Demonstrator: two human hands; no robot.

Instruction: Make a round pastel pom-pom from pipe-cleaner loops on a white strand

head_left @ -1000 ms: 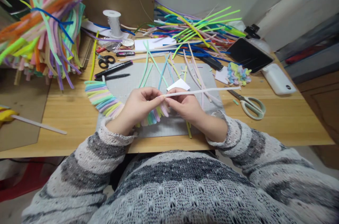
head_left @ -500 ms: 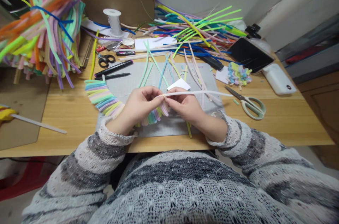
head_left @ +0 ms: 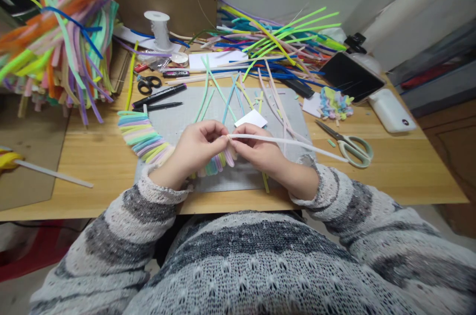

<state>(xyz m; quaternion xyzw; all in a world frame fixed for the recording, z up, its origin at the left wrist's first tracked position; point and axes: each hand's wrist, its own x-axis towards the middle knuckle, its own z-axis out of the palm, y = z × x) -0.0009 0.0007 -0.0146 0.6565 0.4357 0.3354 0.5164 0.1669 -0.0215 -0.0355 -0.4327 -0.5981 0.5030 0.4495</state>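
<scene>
Both hands pinch the near end of a white pipe cleaner (head_left: 290, 142) at frame centre — left hand (head_left: 195, 149), right hand (head_left: 256, 149) — its length running right and slightly down toward the scissors (head_left: 349, 146).

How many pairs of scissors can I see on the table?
2. Small black scissors lie at the back left, near the white spool. Larger pale green scissors lie at the right, beside the grey mat. More may be hidden under the pile of coloured stems.
</scene>
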